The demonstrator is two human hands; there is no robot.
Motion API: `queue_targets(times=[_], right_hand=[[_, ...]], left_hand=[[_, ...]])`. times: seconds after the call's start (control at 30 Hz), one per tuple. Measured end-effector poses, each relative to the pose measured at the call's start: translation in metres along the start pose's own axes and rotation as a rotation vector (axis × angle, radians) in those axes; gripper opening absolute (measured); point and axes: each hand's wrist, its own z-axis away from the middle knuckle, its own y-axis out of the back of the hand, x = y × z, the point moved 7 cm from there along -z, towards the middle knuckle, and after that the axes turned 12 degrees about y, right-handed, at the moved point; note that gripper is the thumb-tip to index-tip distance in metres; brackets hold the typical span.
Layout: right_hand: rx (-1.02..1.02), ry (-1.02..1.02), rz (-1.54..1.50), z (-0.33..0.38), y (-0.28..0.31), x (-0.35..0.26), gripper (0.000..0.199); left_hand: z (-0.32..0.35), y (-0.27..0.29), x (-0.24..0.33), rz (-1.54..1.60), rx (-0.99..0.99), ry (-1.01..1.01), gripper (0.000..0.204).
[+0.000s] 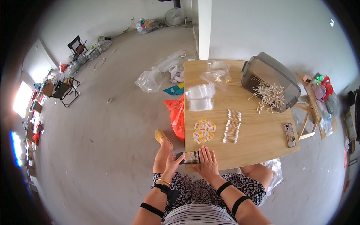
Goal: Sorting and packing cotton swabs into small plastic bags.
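Observation:
At the table's near left corner, my left hand [173, 164] grips the left end of a small dark tray [180, 155]. Cotton swabs [192, 161] lie side by side on it, under a small yellow and white card [189, 155]; whether a clear bag wraps them I cannot tell. Fingers stretched, my right hand [208, 162] lies against the tray's right end. Just beyond are a loose pile of similar cards [204, 131] and a column of cotton swabs [232, 127] in small rows. Clear plastic bags [200, 98] are stacked farther back.
A grey translucent bin [272, 67] lies tipped at the far right, loose swabs [270, 95] spilling from its mouth. A phone [290, 135] rests near the right edge of the wooden table [258, 138]. Beside the left edge hangs a red plastic bag [176, 116].

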Motion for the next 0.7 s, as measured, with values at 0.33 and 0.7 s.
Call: queue_targets(times=[0.33, 0.7], right_hand=[[-0.025, 0.012, -0.036, -0.022, 0.000, -0.030, 0.101], [0.240, -0.359, -0.202, 0.011, 0.064, 0.115, 0.045]], left_hand=[[-0.002, -0.007, -0.006, 0.011, -0.084, -0.042, 0.033], [0.003, 0.078, -0.010, 0.009, 0.374, -0.217, 0.020]])
